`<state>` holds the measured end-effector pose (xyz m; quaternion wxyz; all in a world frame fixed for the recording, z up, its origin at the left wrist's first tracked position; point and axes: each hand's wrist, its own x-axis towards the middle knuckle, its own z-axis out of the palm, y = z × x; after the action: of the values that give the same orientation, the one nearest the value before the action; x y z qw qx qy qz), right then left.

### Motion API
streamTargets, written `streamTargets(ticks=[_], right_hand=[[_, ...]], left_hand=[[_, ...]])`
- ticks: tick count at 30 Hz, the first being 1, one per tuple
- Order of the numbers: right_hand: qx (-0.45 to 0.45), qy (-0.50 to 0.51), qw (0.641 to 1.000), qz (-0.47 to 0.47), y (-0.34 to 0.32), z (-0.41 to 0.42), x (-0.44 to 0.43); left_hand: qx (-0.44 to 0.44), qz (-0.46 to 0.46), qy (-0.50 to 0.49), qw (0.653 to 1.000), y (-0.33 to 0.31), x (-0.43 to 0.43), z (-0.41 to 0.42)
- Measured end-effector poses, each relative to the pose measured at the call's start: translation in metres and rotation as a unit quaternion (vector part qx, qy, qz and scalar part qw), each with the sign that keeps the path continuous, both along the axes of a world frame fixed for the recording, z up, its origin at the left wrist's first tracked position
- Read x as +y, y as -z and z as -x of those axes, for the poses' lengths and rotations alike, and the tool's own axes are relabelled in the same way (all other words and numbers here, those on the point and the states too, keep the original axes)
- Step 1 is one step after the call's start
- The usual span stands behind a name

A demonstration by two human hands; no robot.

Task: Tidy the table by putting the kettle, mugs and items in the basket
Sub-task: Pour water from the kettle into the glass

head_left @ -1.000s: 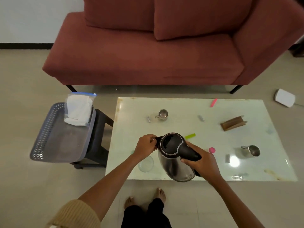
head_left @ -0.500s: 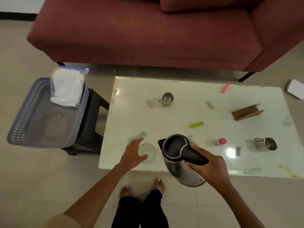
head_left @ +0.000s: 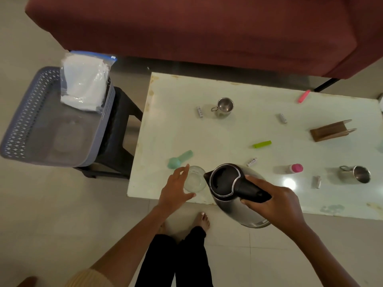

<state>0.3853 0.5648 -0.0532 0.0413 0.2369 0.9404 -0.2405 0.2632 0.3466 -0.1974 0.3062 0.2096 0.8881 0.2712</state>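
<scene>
My right hand [head_left: 275, 206] grips the black handle of a steel kettle [head_left: 230, 191], held above the table's near edge. My left hand [head_left: 176, 191] is spread beside a clear glass [head_left: 195, 181] on the table, fingers on its far left side and thumb on its near side, not clasped. A grey basket [head_left: 22, 123] sits on a dark stool left of the table, with a plastic bag of white cloth [head_left: 83, 83] leaning in it. Two steel mugs [head_left: 224, 105] [head_left: 359, 174] stand on the white table [head_left: 207, 131].
Small items lie scattered on the table: a teal scoop [head_left: 179, 159], a green tube [head_left: 262, 144], a pink marker [head_left: 304, 96], a pink-capped bottle [head_left: 294, 168], a wooden holder [head_left: 331, 132] and several small white tubes. A red sofa [head_left: 186, 27] stands behind.
My left hand left the kettle's spout and dropped to the clear glass. The kettle stays in my right hand. The view has tilted down and shifted left.
</scene>
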Motion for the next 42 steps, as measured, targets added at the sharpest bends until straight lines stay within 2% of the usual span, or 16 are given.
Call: streamTargets(ticks=[7, 22, 42], right_hand=[[0.019, -0.026, 0.999, -0.040, 0.000, 0.008, -0.012], [-0.014, -0.045, 0.997, -0.068, -0.001, 0.022, -0.024], [-0.016, -0.091, 0.989, -0.119, -0.009, 0.037, -0.028]], left_hand=[[0.026, -0.009, 0.014, 1.000, 0.004, -0.004, 0.004], [-0.035, -0.062, -0.035, 0.997, 0.003, -0.008, 0.005], [-0.037, -0.066, -0.040, 0.996, 0.002, -0.010, 0.010]])
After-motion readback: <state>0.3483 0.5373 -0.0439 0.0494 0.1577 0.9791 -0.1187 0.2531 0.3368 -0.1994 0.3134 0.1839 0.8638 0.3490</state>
